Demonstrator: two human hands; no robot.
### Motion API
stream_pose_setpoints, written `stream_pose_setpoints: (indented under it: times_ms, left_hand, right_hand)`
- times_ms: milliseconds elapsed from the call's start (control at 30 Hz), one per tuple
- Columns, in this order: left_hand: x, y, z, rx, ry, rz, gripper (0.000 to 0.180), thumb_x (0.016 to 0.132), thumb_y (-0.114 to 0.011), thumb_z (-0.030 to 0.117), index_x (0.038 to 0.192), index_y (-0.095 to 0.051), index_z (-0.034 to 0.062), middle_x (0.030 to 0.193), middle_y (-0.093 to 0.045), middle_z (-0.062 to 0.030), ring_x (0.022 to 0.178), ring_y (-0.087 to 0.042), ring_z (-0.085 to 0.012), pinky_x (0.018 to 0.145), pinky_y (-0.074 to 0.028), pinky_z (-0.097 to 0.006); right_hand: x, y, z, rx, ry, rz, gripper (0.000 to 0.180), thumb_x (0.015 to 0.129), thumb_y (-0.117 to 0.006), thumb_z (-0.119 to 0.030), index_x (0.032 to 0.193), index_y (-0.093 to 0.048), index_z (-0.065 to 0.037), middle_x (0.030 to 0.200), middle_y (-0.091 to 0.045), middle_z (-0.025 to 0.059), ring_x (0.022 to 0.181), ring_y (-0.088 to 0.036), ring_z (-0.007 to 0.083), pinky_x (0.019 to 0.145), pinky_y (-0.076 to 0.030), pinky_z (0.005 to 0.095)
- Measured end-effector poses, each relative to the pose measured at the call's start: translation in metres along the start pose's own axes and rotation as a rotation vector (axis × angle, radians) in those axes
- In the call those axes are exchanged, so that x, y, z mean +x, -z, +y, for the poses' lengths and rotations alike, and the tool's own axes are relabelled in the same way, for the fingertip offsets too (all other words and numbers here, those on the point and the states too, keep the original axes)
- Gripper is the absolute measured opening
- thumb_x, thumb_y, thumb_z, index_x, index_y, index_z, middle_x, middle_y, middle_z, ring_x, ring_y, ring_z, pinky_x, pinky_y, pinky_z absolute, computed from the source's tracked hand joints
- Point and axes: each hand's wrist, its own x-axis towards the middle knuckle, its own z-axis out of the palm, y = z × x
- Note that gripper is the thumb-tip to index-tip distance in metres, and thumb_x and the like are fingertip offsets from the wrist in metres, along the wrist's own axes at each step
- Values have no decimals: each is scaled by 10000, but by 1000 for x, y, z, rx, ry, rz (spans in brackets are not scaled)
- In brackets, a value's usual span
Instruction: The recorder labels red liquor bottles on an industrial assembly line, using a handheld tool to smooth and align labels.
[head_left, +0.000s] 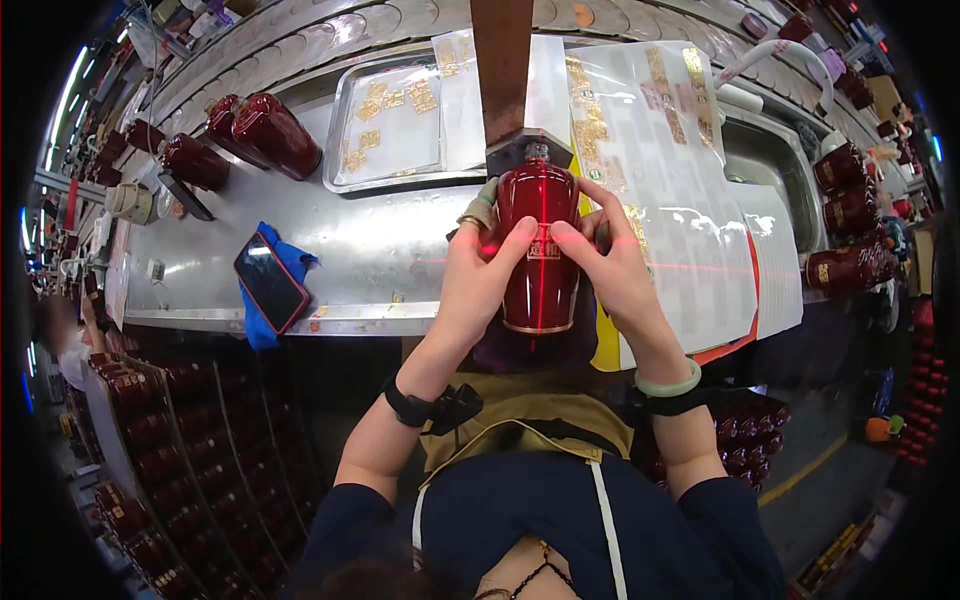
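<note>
Both thumbs are pressing a gold label (pixel 543 249) onto the red bottle (pixel 540 290); the left hand (pixel 478 272) and right hand (pixel 612 268) are clasping its sides, their fingers hiding behind it.

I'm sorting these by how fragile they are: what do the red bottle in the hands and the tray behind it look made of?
The red bottle looks like glazed ceramic or lacquered glass: opaque, with glossy highlights; which one is unclear. The tray looks like brushed stainless steel: grey, dully reflective, with a rolled rim.
</note>
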Motion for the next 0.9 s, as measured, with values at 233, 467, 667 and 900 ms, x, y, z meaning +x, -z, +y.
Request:
stream_pose_setpoints:
  times_ms: [233,467,667,900]
  left_hand:
    - [-2,13,-6,-149,114,-3,570,1077,-596,297,1530,-427,-4,1385,-615,-95,1210,-599,-129,1042,-486,-300]
    - [-3,6,-3,-96,38,-36,631,1017,-669,130,1551,-368,-19,1420,-585,-130,1248,-606,-162,1057,-503,-325]
    - [-5,6,-4,-111,55,-26,628,1017,-668,131,1550,-371,-19,1425,-581,-134,1244,-607,-163,1052,-507,-327]
    - [-4,3,-6,-124,24,-7,580,1048,-630,159,1544,-384,-15,1415,-590,-116,1228,-612,-159,1060,-495,-325]
  right_hand:
    - [0,2,-5,153,-104,15,659,947,-779,-184,1486,-453,9,833,-481,-56,757,-450,33,698,-407,202]
    - [1,-3,3,26,4,19,662,944,-789,-202,1479,-458,5,830,-471,-61,759,-442,31,692,-395,194]
    - [0,-3,4,62,4,25,653,946,-788,-207,1471,-465,11,822,-450,-67,756,-421,33,692,-385,195]
    - [1,-5,2,32,1,44,643,949,-785,-204,1465,-470,15,836,-451,-63,762,-427,30,696,-384,188]
